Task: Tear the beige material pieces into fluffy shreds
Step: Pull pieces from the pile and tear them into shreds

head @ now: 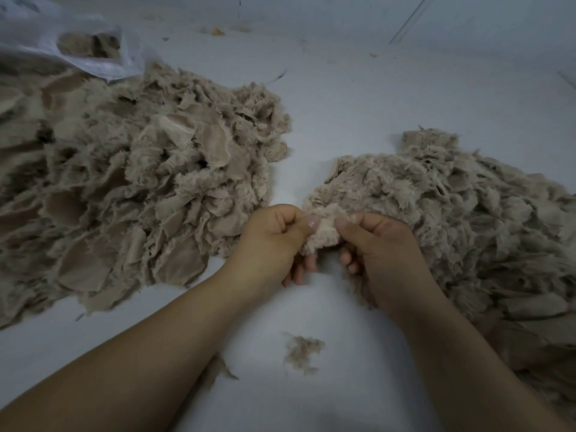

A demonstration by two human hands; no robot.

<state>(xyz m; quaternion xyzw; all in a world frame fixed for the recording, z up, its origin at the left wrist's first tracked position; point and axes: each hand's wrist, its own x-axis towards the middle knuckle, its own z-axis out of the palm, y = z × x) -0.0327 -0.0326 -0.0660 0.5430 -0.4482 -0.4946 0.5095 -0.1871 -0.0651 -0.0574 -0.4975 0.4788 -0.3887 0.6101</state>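
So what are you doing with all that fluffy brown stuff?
A person is pulling a beige piece apart. The left hand and the right hand each pinch one side of it, over a white surface. A big heap lies to the left, another heap to the right. A small tuft lies between the arms, and a plastic bag sits at the back left.

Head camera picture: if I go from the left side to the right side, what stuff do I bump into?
Big beige pile → left hand → fluffy piece both hands pinch → right hand → second beige pile.
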